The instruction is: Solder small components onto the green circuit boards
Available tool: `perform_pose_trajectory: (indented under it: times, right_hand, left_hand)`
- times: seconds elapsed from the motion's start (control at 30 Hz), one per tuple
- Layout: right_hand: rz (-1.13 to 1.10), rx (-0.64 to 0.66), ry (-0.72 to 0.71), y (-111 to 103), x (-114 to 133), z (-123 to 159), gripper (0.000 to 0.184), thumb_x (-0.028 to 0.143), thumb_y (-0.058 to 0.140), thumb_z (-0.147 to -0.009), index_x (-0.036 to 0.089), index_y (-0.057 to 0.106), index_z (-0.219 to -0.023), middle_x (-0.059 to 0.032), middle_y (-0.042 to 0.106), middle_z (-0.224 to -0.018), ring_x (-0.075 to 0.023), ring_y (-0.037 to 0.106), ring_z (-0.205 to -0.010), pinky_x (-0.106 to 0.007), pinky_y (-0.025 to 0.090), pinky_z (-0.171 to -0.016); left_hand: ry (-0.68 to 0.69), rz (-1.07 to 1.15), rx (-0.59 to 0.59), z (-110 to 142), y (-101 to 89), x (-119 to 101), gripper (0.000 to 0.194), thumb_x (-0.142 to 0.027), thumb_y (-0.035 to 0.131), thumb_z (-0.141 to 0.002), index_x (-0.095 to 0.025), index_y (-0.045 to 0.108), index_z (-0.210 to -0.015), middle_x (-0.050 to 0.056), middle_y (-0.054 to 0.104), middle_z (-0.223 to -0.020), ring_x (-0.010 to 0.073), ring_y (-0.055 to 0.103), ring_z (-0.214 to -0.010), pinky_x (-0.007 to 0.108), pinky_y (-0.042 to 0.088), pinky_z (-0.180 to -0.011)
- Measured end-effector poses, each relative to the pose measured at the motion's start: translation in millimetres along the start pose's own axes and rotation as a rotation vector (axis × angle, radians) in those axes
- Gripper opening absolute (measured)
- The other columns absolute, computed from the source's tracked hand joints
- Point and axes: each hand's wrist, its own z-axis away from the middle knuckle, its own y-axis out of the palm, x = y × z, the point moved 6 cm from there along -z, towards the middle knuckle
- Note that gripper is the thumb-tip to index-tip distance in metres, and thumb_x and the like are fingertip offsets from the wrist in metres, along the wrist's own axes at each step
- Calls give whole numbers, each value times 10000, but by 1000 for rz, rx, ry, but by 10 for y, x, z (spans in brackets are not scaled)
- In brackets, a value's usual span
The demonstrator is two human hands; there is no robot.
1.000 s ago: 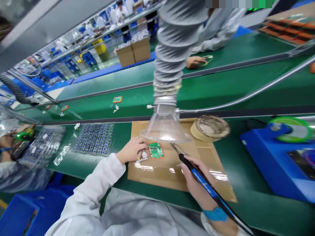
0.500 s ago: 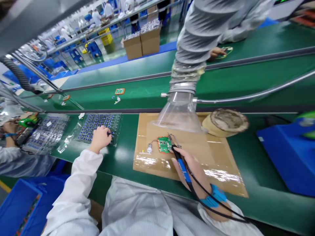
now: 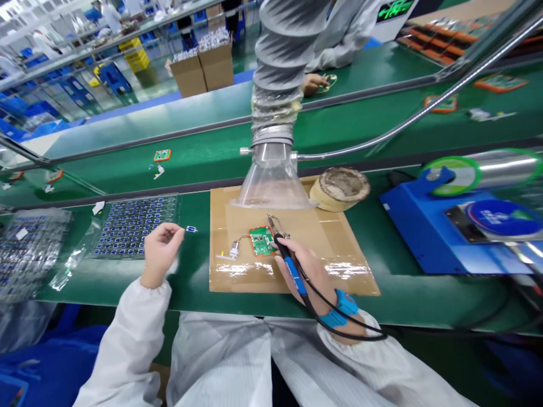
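Note:
My left hand (image 3: 162,251) pinches a small blue-and-silver component (image 3: 191,229) at its fingertips, just right of a clear tray (image 3: 131,226) with rows of similar parts. My right hand (image 3: 306,268) grips a soldering iron (image 3: 293,272) with a blue handle and black cables. Its metal tip, with a thin bent guide alongside, points over the right part of a green circuit board (image 3: 262,241); whether it touches cannot be told. The board has an orange edge and lies on a brown cardboard sheet (image 3: 297,281). Wires join it to a small white part (image 3: 234,249) on its left.
A clear fume hood (image 3: 274,181) on a ribbed duct hangs behind the board. A round, stained pot (image 3: 339,189) stands beside it. At right sits a blue machine (image 3: 407,226) with a reel. Boards lie on the green belt (image 3: 203,152); across it is a co-worker's hand (image 3: 314,83).
My left hand has come away from the tray toward the right, now with a small component in its fingers. My right hand keeps the soldering iron at the board. The view has turned right.

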Motion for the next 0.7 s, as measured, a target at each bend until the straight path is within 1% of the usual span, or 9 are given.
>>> perform_pose_trajectory:
  times: [0.07,0.13,0.2,0.27,0.3,0.37,0.43,0.53,0.7]
  right_hand:
    - [12,-31,29,-26,-19,1,353,390,565,-979,254,586,-1304,-87,776,-1136,-276,739,-949,-436,576,-859]
    - [-20,-52,90,-50,-34,14,349,398,580,-974,262,589,-1295,-92,772,-1140,-288,734,-985,-460,580,-875]
    - [-152,-63,172,-62,-29,30,342,396,590,-980,273,573,-1299,-86,766,-1154,-277,731,-1028,-470,581,-917]
    - [-341,-91,238,-65,12,27,322,395,594,-991,276,560,-1288,-75,764,-1142,-246,735,-1042,-464,575,-971]
    - [-423,-103,261,-60,45,13,310,394,603,-991,273,561,-1273,-69,765,-1121,-231,737,-1040,-458,571,-994]
    - [-550,-111,286,-35,123,-41,305,396,647,-969,267,571,-1235,-57,769,-1067,-214,746,-1005,-441,588,-980]
    - [-654,-93,303,7,194,-112,330,391,705,-930,267,578,-1208,-43,769,-1027,-202,755,-948,-407,626,-904]
    - [-763,-98,326,47,249,-195,348,381,757,-885,266,588,-1167,-25,760,-972,-182,756,-867,-355,652,-797]
    - [-810,-121,356,69,236,-232,308,345,780,-856,258,611,-1097,6,744,-864,-165,741,-791,-328,643,-760]
  left_hand:
    - [-53,380,42,63,340,-117,174,-331,753,-785,-187,663,-748,38,721,-789,170,676,-733,285,548,-708]
    - [-121,637,124,109,672,-239,197,-337,782,-766,-181,667,-734,64,762,-896,186,714,-830,304,576,-779]
    - [-231,716,287,174,983,-354,212,-352,793,-763,-171,684,-742,78,778,-868,184,723,-772,300,583,-737]
    - [-318,658,502,279,1234,-472,223,-357,802,-755,-157,705,-746,72,765,-745,163,692,-636,269,560,-630]
    - [-335,607,599,336,1324,-529,220,-351,805,-750,-151,714,-743,67,756,-704,153,674,-595,253,542,-593]
    - [-312,510,725,426,1430,-632,194,-330,797,-751,-145,737,-754,62,756,-700,141,663,-587,229,517,-564]
    - [-249,439,767,470,1469,-711,167,-316,767,-777,-149,760,-783,55,763,-725,132,658,-601,216,503,-562]
    - [-143,338,763,479,1468,-782,163,-311,730,-813,-157,777,-795,39,755,-720,118,621,-583,214,472,-551]
    - [-26,197,701,454,1427,-828,185,-322,705,-847,-173,799,-790,15,710,-649,102,534,-528,212,394,-499]
